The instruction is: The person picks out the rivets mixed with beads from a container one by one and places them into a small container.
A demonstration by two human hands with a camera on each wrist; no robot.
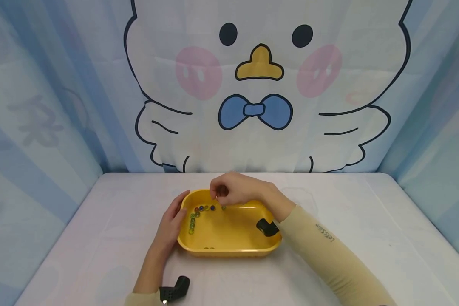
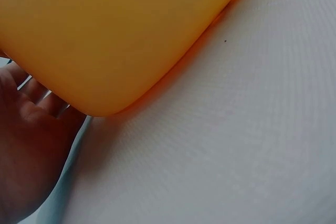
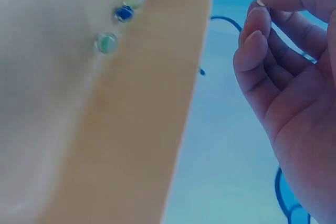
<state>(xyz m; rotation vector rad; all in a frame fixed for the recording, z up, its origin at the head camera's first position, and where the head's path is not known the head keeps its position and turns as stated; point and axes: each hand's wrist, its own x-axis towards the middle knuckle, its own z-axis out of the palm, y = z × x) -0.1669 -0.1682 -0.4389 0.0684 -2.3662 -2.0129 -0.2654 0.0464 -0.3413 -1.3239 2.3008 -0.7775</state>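
A yellow plastic tray [image 1: 229,253] with rounded corners sits on the table. My left hand [image 1: 172,225] holds its left side, thumb at the rim and fingers along the outer wall; the left wrist view shows that hand [image 2: 37,135] beside the orange-looking wall [image 2: 115,40]. Glass marbles [image 1: 192,221] line the tray's left end and far side, some green, some blue, one reddish. Over the far rim is my right hand [image 1: 235,188], fingers curled and thumb meeting the index finger. No marble shows between those fingertips [image 3: 257,22]. A green-streaked marble [image 3: 106,42] lies below it.
Two marbles [image 1: 209,248] are partly hidden behind the tray's near wall. A pale cloth [image 1: 348,246] covers the table. Behind its far edge hangs a curtain [image 1: 252,148] with a cartoon bird, and more curtains stand at both sides. Each wrist carries a black camera [image 1: 267,228].
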